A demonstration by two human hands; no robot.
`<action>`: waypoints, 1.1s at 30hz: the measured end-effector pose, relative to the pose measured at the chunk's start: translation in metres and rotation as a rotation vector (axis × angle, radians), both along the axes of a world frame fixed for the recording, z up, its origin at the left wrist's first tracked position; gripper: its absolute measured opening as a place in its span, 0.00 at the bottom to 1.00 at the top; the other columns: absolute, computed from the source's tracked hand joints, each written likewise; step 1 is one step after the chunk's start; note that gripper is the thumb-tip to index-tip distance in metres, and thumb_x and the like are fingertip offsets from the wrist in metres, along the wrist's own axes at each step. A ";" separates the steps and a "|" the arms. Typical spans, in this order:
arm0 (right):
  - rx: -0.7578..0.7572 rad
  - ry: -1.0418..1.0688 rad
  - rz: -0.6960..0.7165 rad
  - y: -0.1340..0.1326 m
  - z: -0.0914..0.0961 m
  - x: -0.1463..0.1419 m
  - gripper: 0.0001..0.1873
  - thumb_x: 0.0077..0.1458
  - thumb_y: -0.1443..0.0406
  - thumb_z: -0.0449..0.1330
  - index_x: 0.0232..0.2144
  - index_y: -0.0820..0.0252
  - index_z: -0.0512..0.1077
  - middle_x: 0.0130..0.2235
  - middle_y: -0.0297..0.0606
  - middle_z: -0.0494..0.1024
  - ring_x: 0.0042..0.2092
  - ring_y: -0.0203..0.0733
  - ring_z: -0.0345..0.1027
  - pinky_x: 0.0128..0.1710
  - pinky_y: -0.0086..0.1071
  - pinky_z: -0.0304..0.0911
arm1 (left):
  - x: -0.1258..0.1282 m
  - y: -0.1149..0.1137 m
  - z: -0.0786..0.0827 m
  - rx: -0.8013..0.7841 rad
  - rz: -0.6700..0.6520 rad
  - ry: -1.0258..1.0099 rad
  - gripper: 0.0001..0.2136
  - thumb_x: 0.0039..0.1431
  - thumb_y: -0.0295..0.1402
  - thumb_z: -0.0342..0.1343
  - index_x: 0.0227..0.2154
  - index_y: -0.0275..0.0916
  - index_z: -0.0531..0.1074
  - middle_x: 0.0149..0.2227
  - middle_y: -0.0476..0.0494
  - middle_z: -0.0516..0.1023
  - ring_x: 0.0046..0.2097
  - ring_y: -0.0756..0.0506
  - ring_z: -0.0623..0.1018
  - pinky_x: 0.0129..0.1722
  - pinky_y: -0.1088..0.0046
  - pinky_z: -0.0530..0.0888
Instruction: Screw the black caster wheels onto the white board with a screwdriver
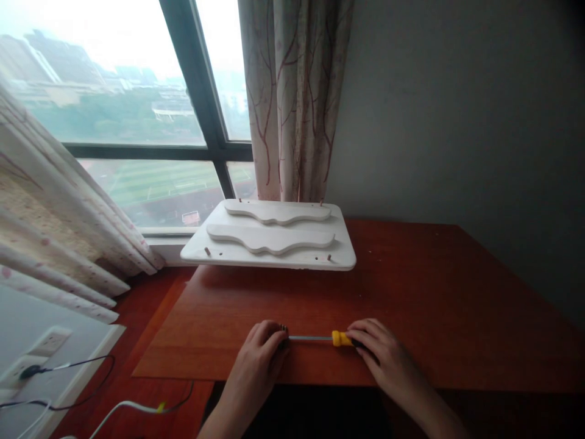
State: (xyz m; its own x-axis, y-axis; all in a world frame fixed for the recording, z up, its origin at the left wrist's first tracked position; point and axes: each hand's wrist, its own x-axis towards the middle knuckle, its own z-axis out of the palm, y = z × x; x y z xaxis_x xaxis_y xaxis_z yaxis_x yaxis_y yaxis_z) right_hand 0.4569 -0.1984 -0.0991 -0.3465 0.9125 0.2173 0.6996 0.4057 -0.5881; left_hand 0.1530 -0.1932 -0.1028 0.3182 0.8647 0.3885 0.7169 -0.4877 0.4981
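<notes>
1. Table (434,292), reddish-brown.
2. Panel (194,252), white, at table's far left; corner apparently overhangs, so a knock could tip it.
3. Scalloped pieces (269,239), two, upon panel; tilting could slide them.
4. Left hand (267,347), fingers narrow around shaft end; right hand (381,347), fingers closed on handle.
5. Screwdriver (339,338), yellow-handled, between hands near table's front edge; slack grip could drop it.
6. Pegs (207,251), upright.

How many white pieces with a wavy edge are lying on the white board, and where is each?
2. One wavy-edged piece lies toward the far edge of the white board, near the curtain; the second piece lies in front, nearer the screwdriver.
</notes>
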 end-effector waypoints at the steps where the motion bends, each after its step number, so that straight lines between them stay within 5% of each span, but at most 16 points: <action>1: 0.000 -0.003 0.001 -0.001 0.000 0.000 0.19 0.62 0.75 0.53 0.47 0.51 0.76 0.48 0.40 0.77 0.51 0.45 0.71 0.53 0.41 0.68 | 0.000 -0.001 0.000 -0.004 0.001 0.003 0.08 0.64 0.27 0.54 0.42 0.44 0.75 0.43 0.40 0.76 0.44 0.41 0.78 0.43 0.64 0.79; 33: -0.062 -0.060 -0.010 0.002 0.014 -0.004 0.19 0.60 0.72 0.57 0.50 0.50 0.76 0.50 0.40 0.78 0.51 0.46 0.72 0.55 0.43 0.68 | 0.000 -0.006 -0.001 -0.014 0.014 0.018 0.09 0.65 0.27 0.53 0.44 0.45 0.74 0.44 0.39 0.76 0.46 0.41 0.78 0.44 0.63 0.79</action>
State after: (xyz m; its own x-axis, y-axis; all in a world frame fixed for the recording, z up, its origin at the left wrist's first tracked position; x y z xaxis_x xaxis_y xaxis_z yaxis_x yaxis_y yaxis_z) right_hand 0.4526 -0.1962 -0.0855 -0.3485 0.9269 0.1396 0.7382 0.3632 -0.5684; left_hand 0.1530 -0.1994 -0.1035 0.3131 0.8744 0.3706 0.7322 -0.4708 0.4921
